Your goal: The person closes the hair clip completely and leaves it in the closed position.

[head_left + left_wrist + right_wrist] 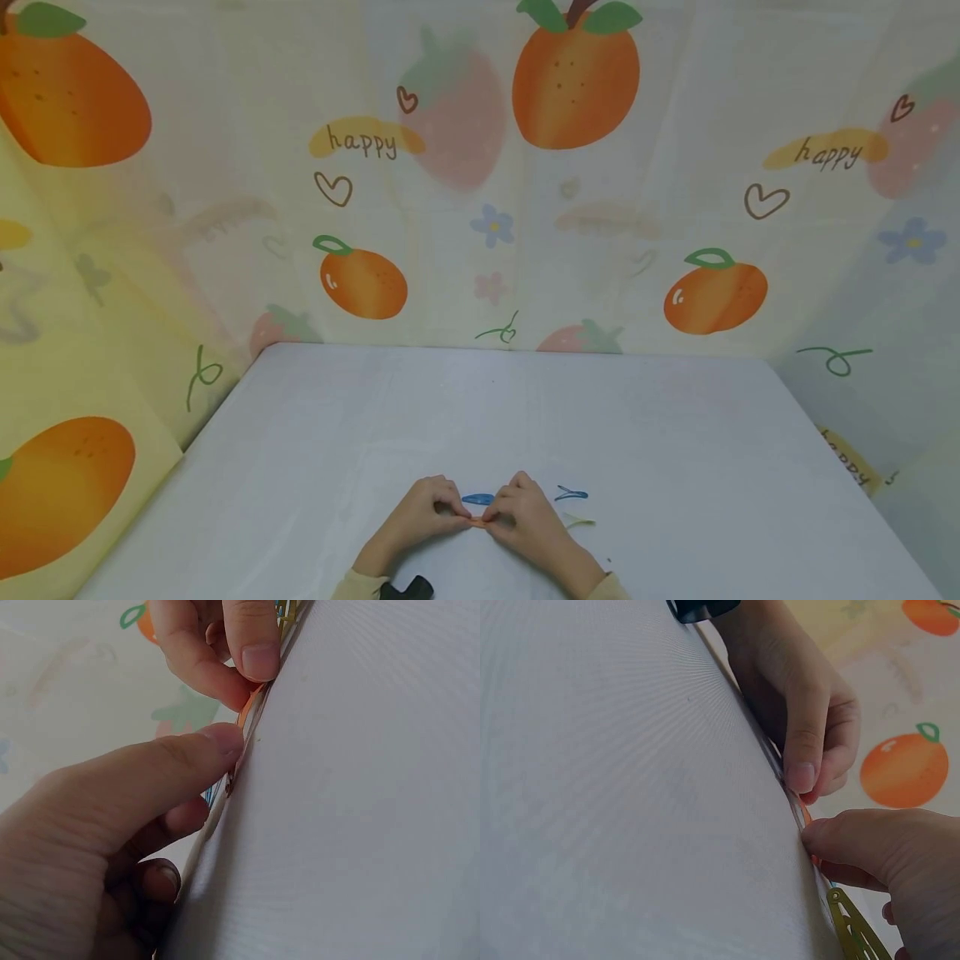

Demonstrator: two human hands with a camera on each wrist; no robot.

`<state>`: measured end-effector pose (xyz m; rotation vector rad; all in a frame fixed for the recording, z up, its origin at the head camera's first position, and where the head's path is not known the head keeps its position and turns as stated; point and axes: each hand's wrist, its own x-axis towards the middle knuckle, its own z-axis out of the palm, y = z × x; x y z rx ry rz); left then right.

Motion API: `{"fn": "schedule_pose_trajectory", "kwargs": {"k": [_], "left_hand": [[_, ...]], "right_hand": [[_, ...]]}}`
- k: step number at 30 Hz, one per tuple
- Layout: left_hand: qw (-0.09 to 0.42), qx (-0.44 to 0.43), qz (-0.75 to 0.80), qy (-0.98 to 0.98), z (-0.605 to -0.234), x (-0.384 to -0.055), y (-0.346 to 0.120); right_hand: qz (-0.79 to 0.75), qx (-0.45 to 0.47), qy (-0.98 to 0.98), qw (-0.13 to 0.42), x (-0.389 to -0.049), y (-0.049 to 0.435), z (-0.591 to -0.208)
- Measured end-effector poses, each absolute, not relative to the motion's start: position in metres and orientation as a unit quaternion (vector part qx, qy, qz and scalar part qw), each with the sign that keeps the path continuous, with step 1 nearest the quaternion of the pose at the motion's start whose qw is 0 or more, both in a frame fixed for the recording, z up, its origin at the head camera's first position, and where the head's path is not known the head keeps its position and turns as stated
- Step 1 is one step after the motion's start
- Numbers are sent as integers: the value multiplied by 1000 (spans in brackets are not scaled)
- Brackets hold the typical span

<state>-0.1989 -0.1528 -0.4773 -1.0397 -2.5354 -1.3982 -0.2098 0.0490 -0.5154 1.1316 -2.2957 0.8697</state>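
Note:
An orange snap hair clip (477,522) lies low over the white table, one end in each hand. My left hand (429,510) pinches its left end between thumb and fingers. At the other end, my right hand (528,517) pinches it the same way. Between the fingertips a short orange strip (246,709) shows in the left wrist view; the fingers hide both ends. Just behind the hands lies a blue snap clip (477,499). Right of the right hand are a second blue clip (572,493), its two arms spread, and a yellow clip (847,919).
The white table (480,417) reaches back to a fruit-printed cloth (457,217), which also hangs at both sides. A black device (408,588) sits at the left wrist. A tiny dark speck (609,560) lies right of the right forearm.

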Motion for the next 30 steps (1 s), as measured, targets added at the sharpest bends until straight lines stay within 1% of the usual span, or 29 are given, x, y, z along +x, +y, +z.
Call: {"fn": "schedule_pose_trajectory", "kwargs": {"k": [13,22,30], "left_hand": [[26,-330,-457,-826,-475,-198,-152],[33,-344,-446,-826,-472,-196,-152],[20,-333,-447,-830,-471,-195,-152]], "right_hand": [[324,404,-830,207,-210,49,-515],[321,400,-835,201,-208,50,-514],[322,394,-834,214,-208,49,-513]]}}
